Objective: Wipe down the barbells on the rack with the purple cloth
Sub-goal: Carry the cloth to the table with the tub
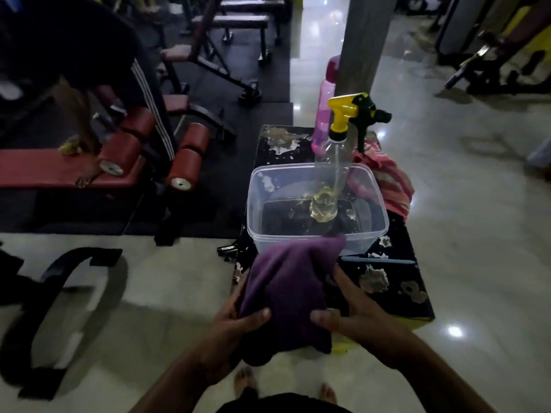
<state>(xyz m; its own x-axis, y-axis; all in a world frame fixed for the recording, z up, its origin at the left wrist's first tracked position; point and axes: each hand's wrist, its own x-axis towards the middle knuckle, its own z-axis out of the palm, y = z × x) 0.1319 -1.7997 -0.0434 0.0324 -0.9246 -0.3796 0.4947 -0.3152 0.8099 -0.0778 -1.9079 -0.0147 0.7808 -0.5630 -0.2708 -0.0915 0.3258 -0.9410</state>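
The purple cloth hangs bunched between both my hands, just in front of a clear plastic tub. My left hand grips its left side with the thumb on top. My right hand grips its right side the same way. No barbells or rack can be made out in this dim view.
A spray bottle with a yellow and black trigger stands in the tub on a worn black bench top. A pink bottle, a red striped cloth and a pen are there too. A red padded bench stands left, a pillar behind.
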